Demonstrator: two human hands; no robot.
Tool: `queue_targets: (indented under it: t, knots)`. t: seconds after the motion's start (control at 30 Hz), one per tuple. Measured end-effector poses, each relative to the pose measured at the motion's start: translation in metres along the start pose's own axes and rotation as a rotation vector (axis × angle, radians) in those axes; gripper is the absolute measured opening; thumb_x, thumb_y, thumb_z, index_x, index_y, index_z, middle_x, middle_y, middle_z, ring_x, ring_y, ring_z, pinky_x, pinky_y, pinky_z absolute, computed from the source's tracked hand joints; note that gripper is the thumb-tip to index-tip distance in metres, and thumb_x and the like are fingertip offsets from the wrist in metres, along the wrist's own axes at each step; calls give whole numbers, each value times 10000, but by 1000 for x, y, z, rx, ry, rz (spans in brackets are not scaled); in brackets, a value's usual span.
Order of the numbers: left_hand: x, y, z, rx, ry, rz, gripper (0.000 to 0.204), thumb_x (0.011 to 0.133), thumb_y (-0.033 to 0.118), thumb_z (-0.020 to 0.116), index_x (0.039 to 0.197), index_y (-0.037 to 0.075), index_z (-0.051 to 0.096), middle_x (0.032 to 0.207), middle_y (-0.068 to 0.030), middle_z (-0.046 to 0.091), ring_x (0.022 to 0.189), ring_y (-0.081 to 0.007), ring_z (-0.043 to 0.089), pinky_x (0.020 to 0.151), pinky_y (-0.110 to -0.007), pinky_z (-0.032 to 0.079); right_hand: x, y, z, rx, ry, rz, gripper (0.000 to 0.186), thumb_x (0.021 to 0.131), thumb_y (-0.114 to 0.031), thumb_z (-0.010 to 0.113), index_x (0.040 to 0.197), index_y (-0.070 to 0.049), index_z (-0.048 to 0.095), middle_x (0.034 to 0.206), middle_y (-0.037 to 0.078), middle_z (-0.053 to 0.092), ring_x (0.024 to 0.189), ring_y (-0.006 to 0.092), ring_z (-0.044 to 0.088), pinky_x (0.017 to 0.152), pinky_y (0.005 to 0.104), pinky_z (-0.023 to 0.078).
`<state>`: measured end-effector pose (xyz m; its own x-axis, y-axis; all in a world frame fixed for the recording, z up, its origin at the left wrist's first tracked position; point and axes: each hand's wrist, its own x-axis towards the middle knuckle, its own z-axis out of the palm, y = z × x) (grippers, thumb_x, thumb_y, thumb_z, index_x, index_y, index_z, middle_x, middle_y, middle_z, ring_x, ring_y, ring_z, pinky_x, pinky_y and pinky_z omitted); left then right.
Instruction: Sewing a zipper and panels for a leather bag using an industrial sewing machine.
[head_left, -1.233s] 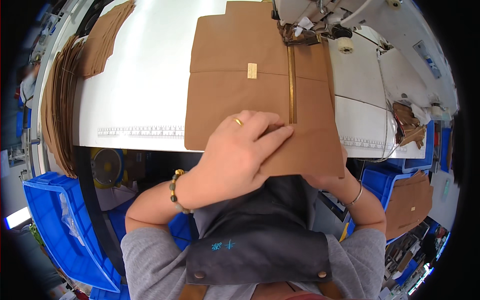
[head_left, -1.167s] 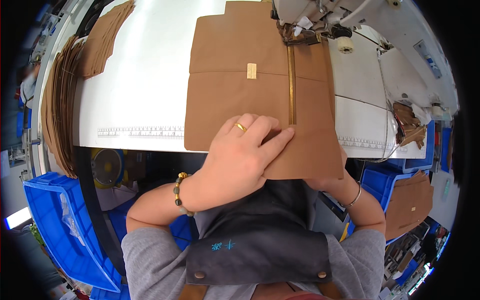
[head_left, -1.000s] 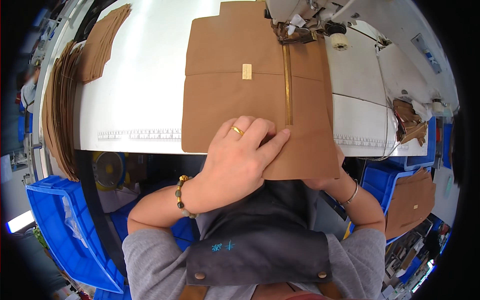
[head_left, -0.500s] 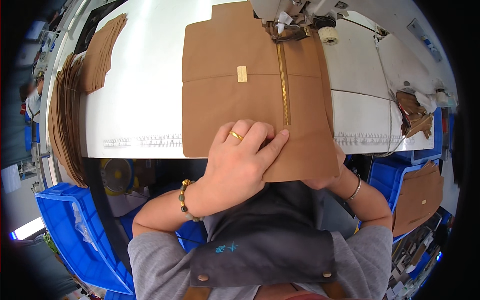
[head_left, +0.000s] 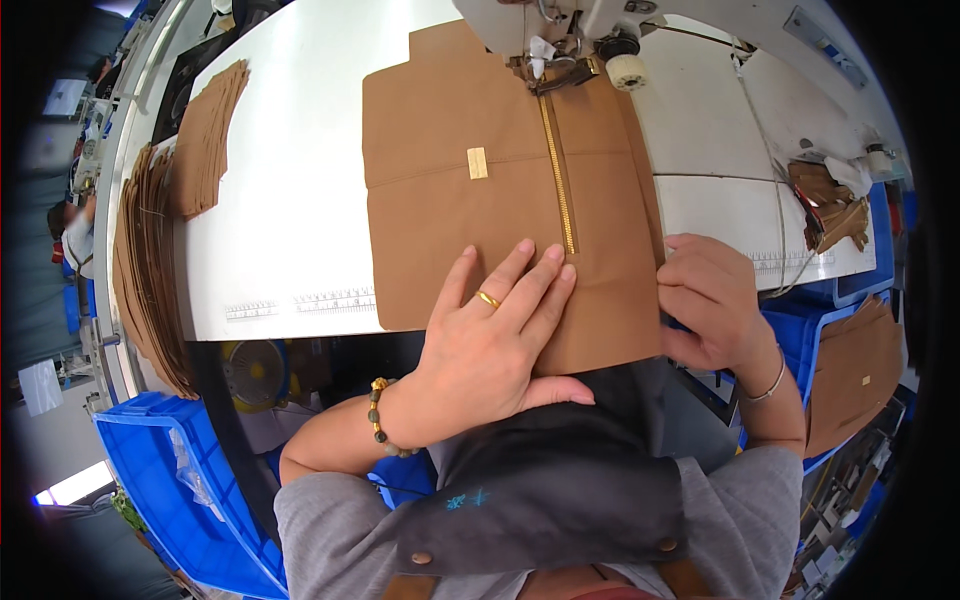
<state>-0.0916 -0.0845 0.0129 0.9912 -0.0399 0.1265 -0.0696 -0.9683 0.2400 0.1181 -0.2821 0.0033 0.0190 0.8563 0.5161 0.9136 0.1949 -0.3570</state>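
Note:
A brown bag panel [head_left: 430, 240] lies under the sewing machine's needle area and overhangs the table's near edge. Let into it is a gold-toothed zipper [head_left: 558, 180], its far end beneath the presser foot [head_left: 565, 78]. A small cream tab [head_left: 477, 163] sits left of the zipper. My left hand [head_left: 490, 335] rests open on the panel, fingers spread and fingertips just below the zipper's near end. At the panel's right edge my right hand [head_left: 710, 300] is closed with curled fingers. What it grips, if anything, is hidden.
Stacks of brown pieces [head_left: 145, 270] lie along the table's left side. A blue bin [head_left: 185, 490] stands lower left; another blue bin [head_left: 800, 335] at right holds brown panels [head_left: 855, 380]. Brown scraps [head_left: 830, 205] lie at the right, near a hanging cord [head_left: 765, 140].
My left hand has flattened, its fingers spreading out on the panel. My right hand has come out from beneath the panel to its right edge. The view has shifted slightly.

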Motion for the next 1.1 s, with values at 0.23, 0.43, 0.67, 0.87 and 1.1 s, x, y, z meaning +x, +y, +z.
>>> queue_targets:
  t: [0.23,0.43,0.67,0.87,1.1]
  knots:
    - [1,0,6,54,17,-6,773,872,613,698,1429,79,645,1500,-101,590,1360,-291,573,1165,-591,379,40,5,-8,171,13,65,197,821,-177,817,920,-44,711,905,93,673,804,300,665,713,395,556]
    - [13,-14,15,41,264,44,421,814,193,832,1221,108,766,1276,-30,737,1207,-220,678,1142,-520,445,22,-5,42,-38,-12,-68,461,763,-208,818,1137,36,703,1137,128,685,1057,318,666,901,431,579]
    - [50,-45,2,-33,179,10,648,713,418,867,1243,85,699,1396,-69,674,1302,-290,630,1129,-531,467,32,-5,33,-24,-59,-91,370,790,-205,805,1079,6,715,1080,109,691,1031,305,669,884,410,575]
    - [56,-48,-1,72,86,-32,860,711,625,790,1332,46,649,1440,-102,634,1405,-329,559,1154,-557,428,64,39,23,-31,-70,-110,342,807,-292,806,1023,-47,701,1051,78,678,1000,290,653,816,388,557]
    - [56,-50,-2,97,61,-44,884,711,654,768,1354,60,647,1458,-84,627,1397,-304,565,1171,-585,395,79,61,35,-264,-143,-149,650,714,-500,803,1142,-28,675,1189,89,700,1212,277,592,1167,470,405]
